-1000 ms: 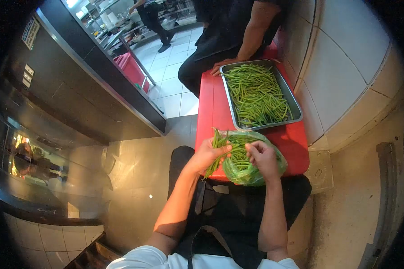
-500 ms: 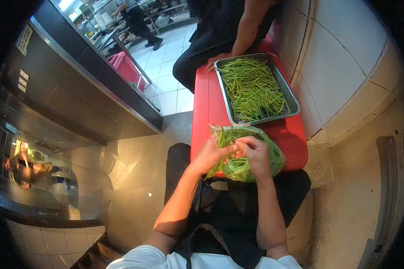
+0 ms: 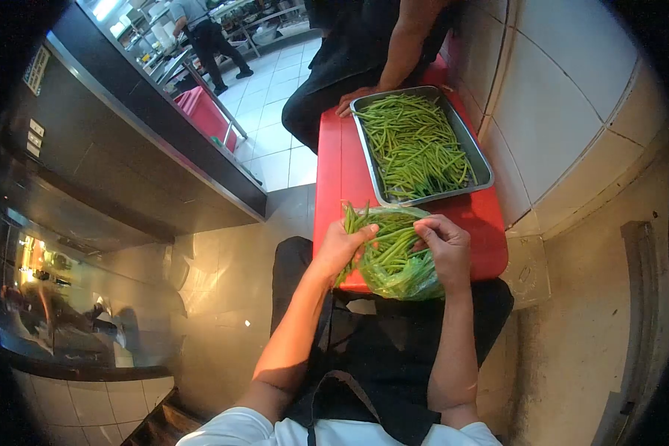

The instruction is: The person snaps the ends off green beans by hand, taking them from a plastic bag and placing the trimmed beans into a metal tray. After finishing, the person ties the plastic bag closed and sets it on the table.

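My left hand (image 3: 341, 247) is closed around a small bunch of green beans (image 3: 354, 220) at the left edge of a clear green plastic bag (image 3: 411, 281). More long beans lie inside the open bag. Over the bag's right side is my right hand (image 3: 445, 244), its thumb and fingertips pinched together; what they hold, if anything, is too small to tell. Just beyond the bag, a metal tray (image 3: 426, 199) full of cut green beans rests on the red bench (image 3: 337, 165).
A seated person in dark clothes rests a hand (image 3: 355, 101) beside the tray. Tiled wall (image 3: 565, 97) borders the bench on the right. Through the doorway are another person (image 3: 209, 41), a pink bin (image 3: 204, 117) and kitchen shelves.
My hands were together over the bag and are now apart, the right one further right. The person in the doorway has shifted left and shows more fully.
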Available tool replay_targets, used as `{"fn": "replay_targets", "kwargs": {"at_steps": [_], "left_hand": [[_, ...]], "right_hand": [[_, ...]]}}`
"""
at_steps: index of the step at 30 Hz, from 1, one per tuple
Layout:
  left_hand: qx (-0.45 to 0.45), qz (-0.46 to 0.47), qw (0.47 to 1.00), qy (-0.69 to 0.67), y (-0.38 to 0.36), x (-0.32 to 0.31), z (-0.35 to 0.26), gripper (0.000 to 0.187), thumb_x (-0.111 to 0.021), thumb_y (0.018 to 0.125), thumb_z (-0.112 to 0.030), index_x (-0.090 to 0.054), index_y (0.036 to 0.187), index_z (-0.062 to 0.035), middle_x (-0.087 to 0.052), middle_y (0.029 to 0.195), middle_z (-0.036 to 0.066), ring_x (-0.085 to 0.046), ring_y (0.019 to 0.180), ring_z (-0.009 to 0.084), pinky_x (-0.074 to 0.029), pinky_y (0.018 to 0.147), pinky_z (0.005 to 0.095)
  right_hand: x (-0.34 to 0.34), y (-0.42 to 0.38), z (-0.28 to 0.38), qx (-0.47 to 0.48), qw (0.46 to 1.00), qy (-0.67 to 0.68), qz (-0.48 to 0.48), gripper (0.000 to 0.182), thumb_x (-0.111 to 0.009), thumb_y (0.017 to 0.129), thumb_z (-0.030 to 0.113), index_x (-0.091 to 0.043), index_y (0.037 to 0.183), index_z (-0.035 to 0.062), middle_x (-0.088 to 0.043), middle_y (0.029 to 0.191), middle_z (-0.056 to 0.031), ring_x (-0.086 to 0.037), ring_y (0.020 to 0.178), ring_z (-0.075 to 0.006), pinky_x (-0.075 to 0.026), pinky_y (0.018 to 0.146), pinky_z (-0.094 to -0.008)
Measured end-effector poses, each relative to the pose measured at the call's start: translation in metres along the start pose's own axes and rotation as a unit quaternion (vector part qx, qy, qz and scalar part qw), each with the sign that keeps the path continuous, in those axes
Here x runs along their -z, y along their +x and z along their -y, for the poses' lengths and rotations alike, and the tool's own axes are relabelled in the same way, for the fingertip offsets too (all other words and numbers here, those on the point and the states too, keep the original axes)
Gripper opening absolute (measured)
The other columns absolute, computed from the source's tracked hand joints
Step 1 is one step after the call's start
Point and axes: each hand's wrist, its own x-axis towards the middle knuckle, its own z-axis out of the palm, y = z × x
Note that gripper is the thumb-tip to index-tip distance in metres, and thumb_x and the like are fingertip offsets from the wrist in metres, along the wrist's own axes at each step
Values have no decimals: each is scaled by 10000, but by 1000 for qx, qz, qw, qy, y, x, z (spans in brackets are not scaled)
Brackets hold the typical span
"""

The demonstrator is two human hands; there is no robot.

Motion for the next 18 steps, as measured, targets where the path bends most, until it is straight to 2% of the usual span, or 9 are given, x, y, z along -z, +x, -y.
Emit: {"fn": "replay_targets", "kwargs": {"at_steps": [3,6,9,12,15,18], "left_hand": [[-4,25,998,64,0,-2,-18,197,-701,940,-220,-679,943,-24,-679,765,9,-458,497,54,-376,455,235],[-88,11,991,101,12,-3,-14,209,-691,946,-217,-703,973,-10,-689,763,12,-450,487,53,-373,454,234],[-28,-5,996,88,4,3,-36,194,-694,933,-190,-719,1017,-17,-698,774,24,-477,535,46,-366,473,244],[27,51,997,58,3,7,-38,199,-681,936,-176,-716,1040,-10,-716,832,26,-471,541,47,-360,473,237],[-7,114,993,-23,-6,-18,-43,209,-692,924,-166,-704,1068,-14,-716,876,14,-456,524,50,-350,462,227],[-30,165,985,-40,-11,-29,-43,196,-686,928,-139,-673,1082,-18,-704,971,36,-481,519,49,-354,442,216]], "right_hand": [[5,4,14,4,999,-16,49,52,-684,913,13,-707,918,-34,-662,891,-26,-639,695,-93,-538,610,-232],[11,9,32,10,995,-36,98,46,-687,906,9,-703,902,-34,-663,887,-27,-631,690,-91,-534,611,-235],[22,14,51,11,990,-60,124,44,-689,899,8,-699,888,-34,-661,879,-27,-623,687,-91,-522,614,-234],[25,18,64,-11,983,-86,159,52,-689,891,17,-695,882,-35,-656,859,-27,-619,682,-90,-510,616,-230],[17,31,71,0,968,-123,217,69,-681,886,29,-691,881,-40,-646,820,-25,-617,672,-88,-500,608,-230],[3,41,73,-10,956,-134,261,93,-676,882,42,-685,884,-51,-634,778,-29,-612,660,-84,-493,597,-234]]}}
